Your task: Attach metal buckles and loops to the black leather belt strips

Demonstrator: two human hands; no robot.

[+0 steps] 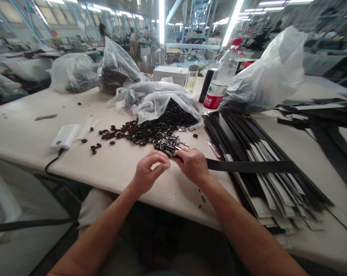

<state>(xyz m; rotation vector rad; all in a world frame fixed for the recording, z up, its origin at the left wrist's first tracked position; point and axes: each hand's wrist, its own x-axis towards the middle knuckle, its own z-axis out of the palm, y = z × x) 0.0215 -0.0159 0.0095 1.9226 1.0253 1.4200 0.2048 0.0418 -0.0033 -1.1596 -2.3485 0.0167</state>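
My right hand [192,164] grips the end of a flat black strap [254,166], which runs out to the right across a stack of similar strips. Beside it, my left hand [151,170] is closed in a pinch, thumb against fingertips; whatever it may hold is too small to make out. Just beyond my fingers lies a heap of metal buckles [169,142]. Behind and left of these, many small dark loops [139,132] spill from a clear plastic bag [162,96]. The stack of black strips [233,132], some with white ends, lies right of my hands.
A pink-handled cutter [214,149] lies by the strips. A white device [64,136] with a black cable sits at left. Behind stand a red-capped plastic bottle [218,88], a glass jar [192,78], a white box [170,75] and a large plastic bag [268,76]. The table's front edge runs below my wrists.
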